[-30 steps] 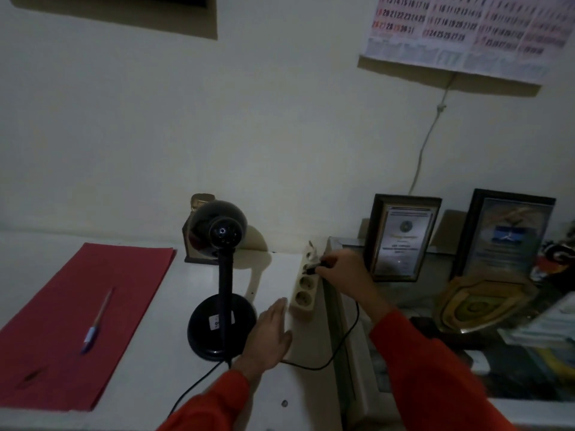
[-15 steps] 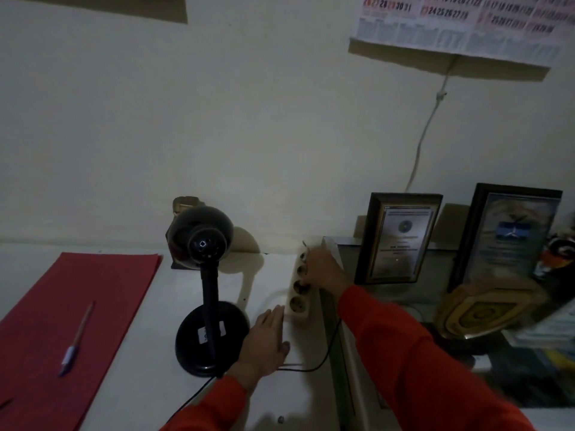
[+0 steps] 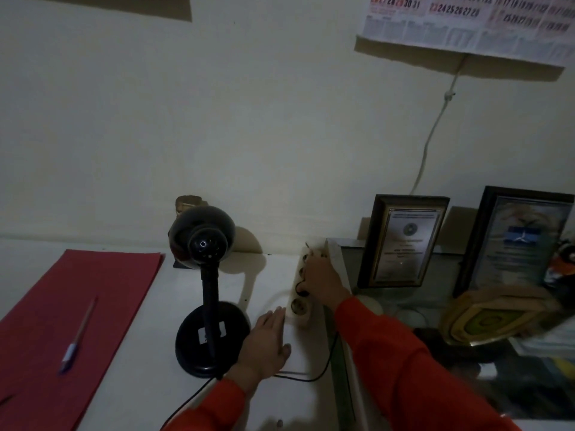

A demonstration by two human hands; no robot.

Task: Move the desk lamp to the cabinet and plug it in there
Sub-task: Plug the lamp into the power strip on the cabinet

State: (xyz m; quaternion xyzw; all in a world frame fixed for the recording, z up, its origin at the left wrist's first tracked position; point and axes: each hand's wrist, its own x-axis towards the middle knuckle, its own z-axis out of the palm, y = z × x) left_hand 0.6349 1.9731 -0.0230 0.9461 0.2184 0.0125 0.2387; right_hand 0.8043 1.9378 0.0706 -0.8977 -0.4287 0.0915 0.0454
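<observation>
So the lamp (image 3: 208,293) stands upright on the white tabletop (image 3: 130,353), left of the power strip (image 3: 299,284). Right hand (image 3: 320,283) is at the strip's middle socket, its grip closed around the plug. Left hand (image 3: 264,343) lies flat, fingers spread, touching the strip's near end.

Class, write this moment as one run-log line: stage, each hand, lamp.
stage: plugging in | right hand: plug at power strip | left hand: flat beside strip | desk lamp: upright, unlit
</observation>
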